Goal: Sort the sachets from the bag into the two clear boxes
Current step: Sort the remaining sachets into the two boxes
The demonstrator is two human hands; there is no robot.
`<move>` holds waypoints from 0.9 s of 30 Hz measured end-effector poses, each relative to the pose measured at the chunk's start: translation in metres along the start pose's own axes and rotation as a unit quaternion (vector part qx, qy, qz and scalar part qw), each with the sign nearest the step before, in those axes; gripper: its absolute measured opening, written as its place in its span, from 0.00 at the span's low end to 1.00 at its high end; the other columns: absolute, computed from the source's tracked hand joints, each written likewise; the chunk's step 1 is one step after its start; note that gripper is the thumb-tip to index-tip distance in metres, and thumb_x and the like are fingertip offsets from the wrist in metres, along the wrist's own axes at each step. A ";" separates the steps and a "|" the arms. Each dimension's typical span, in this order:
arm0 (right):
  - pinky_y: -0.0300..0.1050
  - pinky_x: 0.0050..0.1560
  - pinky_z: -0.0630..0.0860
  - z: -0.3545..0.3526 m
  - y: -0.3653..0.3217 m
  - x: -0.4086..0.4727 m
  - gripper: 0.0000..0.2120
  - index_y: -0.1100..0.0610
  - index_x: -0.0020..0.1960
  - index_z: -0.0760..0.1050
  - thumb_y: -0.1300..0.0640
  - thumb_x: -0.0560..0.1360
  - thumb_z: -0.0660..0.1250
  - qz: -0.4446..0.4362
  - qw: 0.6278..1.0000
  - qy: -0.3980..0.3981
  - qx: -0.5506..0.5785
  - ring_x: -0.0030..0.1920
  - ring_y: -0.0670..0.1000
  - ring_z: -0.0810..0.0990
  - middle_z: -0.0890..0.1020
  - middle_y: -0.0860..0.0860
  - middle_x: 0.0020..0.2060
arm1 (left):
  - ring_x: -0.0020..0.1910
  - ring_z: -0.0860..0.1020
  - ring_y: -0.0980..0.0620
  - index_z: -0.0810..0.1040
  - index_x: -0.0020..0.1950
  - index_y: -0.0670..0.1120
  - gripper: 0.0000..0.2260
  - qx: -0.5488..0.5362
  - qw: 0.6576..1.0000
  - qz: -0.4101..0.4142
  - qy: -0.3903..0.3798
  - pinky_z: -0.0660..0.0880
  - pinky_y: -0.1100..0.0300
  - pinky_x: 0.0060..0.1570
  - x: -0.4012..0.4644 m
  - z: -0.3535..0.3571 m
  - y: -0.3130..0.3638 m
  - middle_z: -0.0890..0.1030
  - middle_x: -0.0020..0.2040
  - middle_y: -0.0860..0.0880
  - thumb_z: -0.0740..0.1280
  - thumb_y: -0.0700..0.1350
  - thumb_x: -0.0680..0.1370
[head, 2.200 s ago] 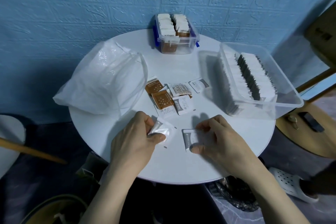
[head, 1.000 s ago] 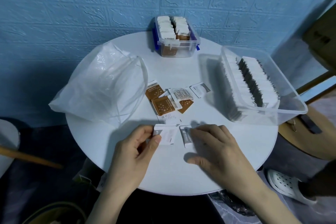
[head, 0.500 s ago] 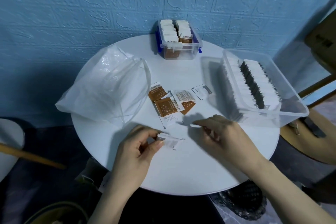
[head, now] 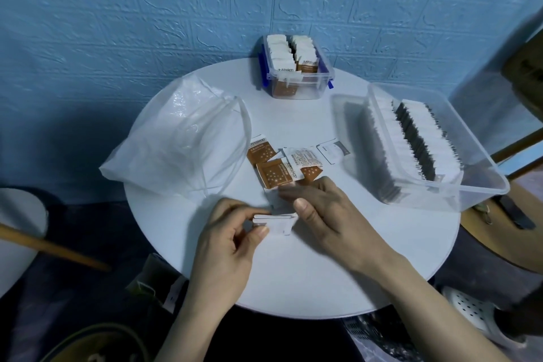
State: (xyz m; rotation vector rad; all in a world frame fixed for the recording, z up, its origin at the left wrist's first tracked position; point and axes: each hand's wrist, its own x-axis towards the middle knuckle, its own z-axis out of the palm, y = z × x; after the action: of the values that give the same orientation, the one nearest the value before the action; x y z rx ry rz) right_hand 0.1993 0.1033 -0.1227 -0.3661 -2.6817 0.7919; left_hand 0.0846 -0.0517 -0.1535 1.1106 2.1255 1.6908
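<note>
My left hand [head: 232,235] pinches a thin stack of white sachets [head: 276,222] just above the white round table [head: 308,279]. My right hand [head: 326,211] reaches left beside it, finger and thumb pinching a white sachet [head: 273,201] that lies on the table. Loose brown sachets [head: 274,175] and a printed white sachet [head: 302,157] lie just beyond my hands. A further white sachet [head: 333,151] lies to their right. The clear plastic bag [head: 182,141] slumps at the left. The small clear box [head: 323,88] holds brown sachets at the back. The large clear box [head: 476,188] at the right holds rows of white sachets.
A blue textured wall stands behind the table. A wooden chair [head: 499,232] is past the table's right edge, and a white slipper [head: 470,314] lies on the floor below it. A wooden pole [head: 53,247] crosses at the lower left.
My right hand has moved left from the table's middle onto the white sachet by the brown ones. The stack in my left hand has grown thicker and lifted slightly.
</note>
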 end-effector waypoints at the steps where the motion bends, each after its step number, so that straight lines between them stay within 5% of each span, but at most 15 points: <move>1: 0.47 0.57 0.68 0.001 0.001 -0.001 0.22 0.49 0.64 0.76 0.43 0.82 0.49 -0.001 1.000 -0.005 -0.015 0.54 0.44 0.69 0.77 0.37 0.61 | 0.35 0.74 0.57 0.80 0.46 0.57 0.06 -0.008 1.000 -0.005 -0.002 0.70 0.67 0.38 0.000 0.000 -0.001 0.75 0.44 0.57 0.68 0.48 0.71; 4: 0.50 0.57 0.68 -0.002 0.007 -0.009 0.23 0.50 0.62 0.78 0.43 0.82 0.48 -0.013 0.999 -0.002 -0.031 0.53 0.45 0.70 0.78 0.39 0.61 | 0.39 0.79 0.51 0.79 0.49 0.60 0.08 -0.041 0.998 -0.037 -0.007 0.75 0.56 0.40 -0.002 -0.001 -0.003 0.81 0.42 0.54 0.68 0.50 0.71; 12: 0.48 0.49 0.74 -0.020 0.025 -0.042 0.10 0.51 0.51 0.81 0.47 0.77 0.66 -0.017 0.996 0.092 0.010 0.50 0.47 0.76 0.80 0.40 0.46 | 0.29 0.66 0.58 0.80 0.48 0.61 0.10 -0.048 0.997 -0.031 -0.046 0.64 0.65 0.30 -0.005 -0.004 0.000 0.70 0.27 0.56 0.69 0.48 0.70; 15: 0.42 0.53 0.74 -0.015 0.018 -0.042 0.23 0.50 0.57 0.77 0.35 0.72 0.65 0.057 0.991 0.103 -0.058 0.52 0.46 0.75 0.75 0.43 0.51 | 0.29 0.65 0.59 0.80 0.49 0.60 0.10 -0.054 0.996 -0.029 -0.057 0.63 0.68 0.30 -0.004 -0.004 0.002 0.70 0.27 0.58 0.69 0.47 0.70; 18: 0.46 0.51 0.74 -0.006 0.010 -0.040 0.31 0.52 0.58 0.78 0.29 0.68 0.63 0.091 0.980 0.087 -0.157 0.50 0.51 0.73 0.75 0.47 0.49 | 0.29 0.66 0.60 0.81 0.50 0.58 0.11 -0.054 0.996 -0.024 -0.068 0.63 0.69 0.31 -0.004 -0.006 0.004 0.72 0.28 0.59 0.70 0.46 0.70; 23: 0.40 0.33 0.69 0.003 -0.007 -0.032 0.10 0.50 0.43 0.80 0.45 0.69 0.66 0.098 0.955 0.105 -0.260 0.44 0.53 0.75 0.75 0.48 0.40 | 0.30 0.67 0.60 0.81 0.49 0.59 0.10 -0.062 0.995 -0.033 -0.065 0.64 0.70 0.32 -0.005 -0.006 0.004 0.74 0.30 0.60 0.71 0.47 0.69; 27: 0.45 0.30 0.75 -0.009 -0.002 -0.031 0.12 0.51 0.43 0.81 0.49 0.70 0.61 0.088 0.971 0.122 -0.186 0.37 0.49 0.76 0.78 0.47 0.35 | 0.31 0.68 0.59 0.81 0.47 0.61 0.11 -0.076 0.994 -0.037 -0.062 0.66 0.68 0.33 -0.005 -0.005 0.005 0.75 0.31 0.59 0.71 0.47 0.69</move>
State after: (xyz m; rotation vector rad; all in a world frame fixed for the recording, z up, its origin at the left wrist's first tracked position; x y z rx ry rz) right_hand 0.2308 0.0954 -0.1212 -0.7474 -2.5755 0.2575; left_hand 0.0867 -0.0586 -0.1490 1.0497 1.9055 1.6723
